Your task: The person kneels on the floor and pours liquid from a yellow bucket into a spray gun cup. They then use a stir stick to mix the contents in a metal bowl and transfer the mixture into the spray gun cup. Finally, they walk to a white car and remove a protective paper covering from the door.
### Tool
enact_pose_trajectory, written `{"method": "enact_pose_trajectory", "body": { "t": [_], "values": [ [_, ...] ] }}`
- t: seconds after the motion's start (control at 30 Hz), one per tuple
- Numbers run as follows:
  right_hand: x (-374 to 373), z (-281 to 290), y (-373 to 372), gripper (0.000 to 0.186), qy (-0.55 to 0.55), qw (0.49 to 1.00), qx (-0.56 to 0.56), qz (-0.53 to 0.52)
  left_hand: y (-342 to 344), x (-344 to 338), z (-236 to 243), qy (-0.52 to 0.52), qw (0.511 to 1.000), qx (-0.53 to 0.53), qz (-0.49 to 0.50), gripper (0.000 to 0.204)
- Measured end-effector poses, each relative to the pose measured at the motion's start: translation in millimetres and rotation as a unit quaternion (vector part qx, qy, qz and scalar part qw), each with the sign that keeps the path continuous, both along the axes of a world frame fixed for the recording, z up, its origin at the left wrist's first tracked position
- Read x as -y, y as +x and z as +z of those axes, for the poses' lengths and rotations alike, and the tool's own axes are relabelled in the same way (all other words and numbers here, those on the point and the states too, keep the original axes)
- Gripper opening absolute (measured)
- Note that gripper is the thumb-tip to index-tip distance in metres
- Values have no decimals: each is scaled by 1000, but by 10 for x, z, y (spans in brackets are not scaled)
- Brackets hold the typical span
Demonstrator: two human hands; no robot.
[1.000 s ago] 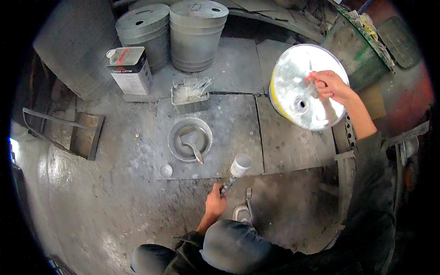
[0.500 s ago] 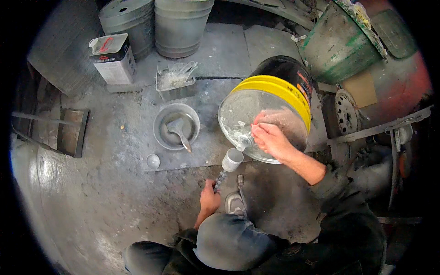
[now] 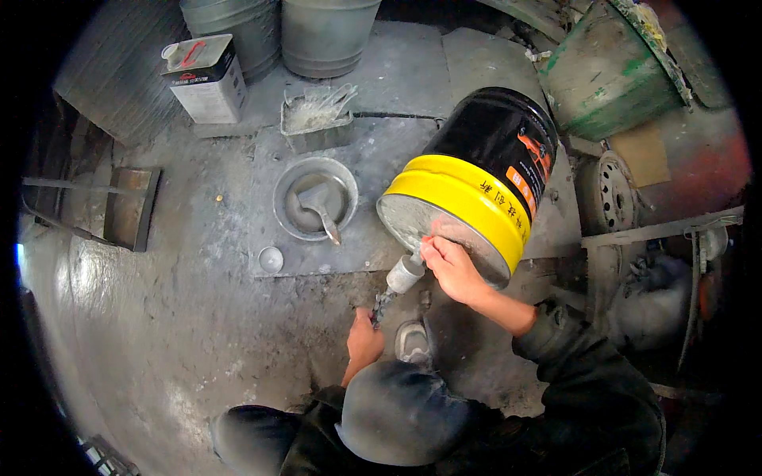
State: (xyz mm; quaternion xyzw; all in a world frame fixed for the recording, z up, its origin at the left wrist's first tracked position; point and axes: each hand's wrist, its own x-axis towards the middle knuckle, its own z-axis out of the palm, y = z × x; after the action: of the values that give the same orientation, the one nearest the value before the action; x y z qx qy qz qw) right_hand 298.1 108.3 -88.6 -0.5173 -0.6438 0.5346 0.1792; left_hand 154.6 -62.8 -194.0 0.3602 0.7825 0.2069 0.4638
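Note:
A black and yellow drum (image 3: 494, 144) leans steeply toward me, its round grey top facing down and forward. My right hand (image 3: 454, 270) is closed around the pale spout (image 3: 417, 255) at the low edge of that top. Right under the spout is a small grey cup (image 3: 404, 275), mounted on what looks like a spray gun (image 3: 383, 303). My left hand (image 3: 365, 341) grips the gun's body from below. Whether liquid is flowing from the spout cannot be made out.
A metal bowl (image 3: 282, 205) with a wide brush (image 3: 319, 208) in it stands left of the drum, near a small round cap (image 3: 271, 259). Behind are a tray of brushes (image 3: 317, 136), a rectangular can (image 3: 208, 91) and grey buckets (image 3: 329, 40). A green bin (image 3: 615, 83) stands far right.
The drum has tipped further toward me, showing more of its side and bringing the spout down to the cup. My right hand has come lower with it. My left hand keeps its grip.

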Motion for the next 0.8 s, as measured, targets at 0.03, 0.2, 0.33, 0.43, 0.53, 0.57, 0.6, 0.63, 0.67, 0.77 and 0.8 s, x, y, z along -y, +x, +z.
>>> {"method": "enact_pose_trajectory", "body": {
  "t": [0.03,0.2,0.33,0.43,0.53,0.57,0.6,0.63,0.67,0.77,0.8],
  "values": [
    [11,-16,2,34,4,1000,3,2,4,10,-27,0,1000,3,0,23],
    [63,-127,-20,33,51,999,12,13,13,37,-83,1,1000,-2,2,26],
    [89,-170,-61,34,57,998,29,9,-2,66,-127,-6,1000,0,1,28],
    [83,-146,-55,34,51,998,29,10,-12,64,-113,-7,1000,9,-2,28],
    [93,-182,-59,34,63,998,25,11,-10,64,-82,-15,1000,11,5,28],
    [93,-173,-67,34,61,998,27,13,-14,71,-96,-19,1000,11,6,28],
    [90,-161,-68,34,60,998,31,13,-10,69,-111,-21,1000,13,6,28],
    [88,-164,-66,34,61,998,29,12,-5,71,-124,-14,1000,10,6,28],
    [86,-171,-65,34,61,998,27,10,0,75,-135,-6,1000,7,6,28],
    [81,-173,-67,34,55,998,22,11,-1,71,-143,-4,1000,-2,6,28],
    [77,-164,-63,34,52,998,21,12,4,64,-142,-6,1000,-5,5,28]
  ]
}}
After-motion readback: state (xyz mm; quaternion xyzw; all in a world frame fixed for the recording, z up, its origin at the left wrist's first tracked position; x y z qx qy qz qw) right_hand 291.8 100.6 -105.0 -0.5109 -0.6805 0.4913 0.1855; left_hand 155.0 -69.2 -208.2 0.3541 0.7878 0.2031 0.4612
